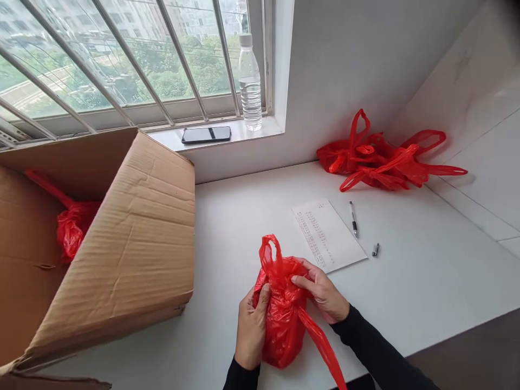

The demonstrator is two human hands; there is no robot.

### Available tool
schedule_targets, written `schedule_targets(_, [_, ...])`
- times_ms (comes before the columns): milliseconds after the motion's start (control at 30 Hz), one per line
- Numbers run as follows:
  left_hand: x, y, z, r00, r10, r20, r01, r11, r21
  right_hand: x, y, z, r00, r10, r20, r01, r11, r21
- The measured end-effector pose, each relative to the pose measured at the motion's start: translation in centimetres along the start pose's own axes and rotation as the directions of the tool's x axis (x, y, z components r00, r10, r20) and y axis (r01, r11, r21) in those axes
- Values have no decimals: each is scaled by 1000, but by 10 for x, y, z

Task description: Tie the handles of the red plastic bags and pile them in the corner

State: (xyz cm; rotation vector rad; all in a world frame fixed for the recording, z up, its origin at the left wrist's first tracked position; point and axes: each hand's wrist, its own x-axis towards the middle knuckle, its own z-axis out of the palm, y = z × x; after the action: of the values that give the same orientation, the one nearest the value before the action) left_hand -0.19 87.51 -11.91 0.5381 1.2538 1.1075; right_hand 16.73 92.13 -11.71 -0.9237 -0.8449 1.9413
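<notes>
Red bag (282,319) sits on the white bench (426,281) at approx. 6 o'clock of the view, close to the near edge, stuffed and bunched at the top. L hand (252,325) is wrapped round its left side, fingers closed on the plastic w/ the thumb pressed flat on the front. R hand (323,295) grips the bag's upper right, fingers (300,281) pinched tight on the gathered neck. One handle loop stands up at 12 o'clock of the bag; the other trails off toward 5 o'clock, past the R wrist & over the bench edge. Both sleeves are dark.

At 9 o'clock of the bag, just beside it but not touching, is a big cardboard box (134,244) tipped on its side, its open mouth facing left. Inside it lies a second red bag (73,227), knotted.

At 1 o'clock, near the R hand, a printed sheet (329,235) lies flat on the bench. A pen (353,218) lies just right of the sheet, its cap (376,249) apart, near the sheet's lower right corner. Further out at 1–2 o'clock, against the wall, is a loose pile of red bags (377,160), empty-looking, handles splayed.

At 11–12 o'clock, on the window sill (260,129): a phone (206,134) face up, and a clear water bottle (249,81) upright just right of it, approx. half full. Window bars behind.
</notes>
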Motion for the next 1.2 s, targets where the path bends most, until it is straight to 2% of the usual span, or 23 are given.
schedule_targets(100, [-3,-3,0,999,-8,-36,8,1000,0,-2,1,1,997,63,44,-65,996,64])
schedule_targets(200, [-4,-4,0,999,-17,-52,16,1000,-26,-1,1,2,990,107,94,-111,993,37])
schedule_targets(300, [-5,-3,-1,999,-12,-31,11,1000,-28,0,3,3,994,79,75,-81,996,23])
schedule_targets(467, [-6,2,-1,997,54,51,-60,992,112,2,3,5,995,25,92,-28,999,24])
schedule_targets(600, [-4,-3,-1,997,69,16,-70,995,64,4,4,2,995,35,89,-31,998,-51])
schedule_targets(733, [-2,-9,0,998,68,-17,-69,997,-19,2,7,0,1000,19,10,-18,995,-98])
schedule_targets(900, [-2,-6,0,997,77,20,-78,995,69,0,9,2,1000,9,15,-8,998,-56])
schedule_targets(967, [-2,-4,0,997,77,17,-79,993,92,2,8,0,999,27,40,-24,996,-85])
schedule_targets(1067, [-3,-4,0,998,58,-5,-58,997,42,1,5,-1,997,49,62,-37,982,-187])
schedule_targets(1200, [-3,-7,2,997,64,-41,-65,997,-45,-8,-3,3,999,-15,-33,3,943,-332])
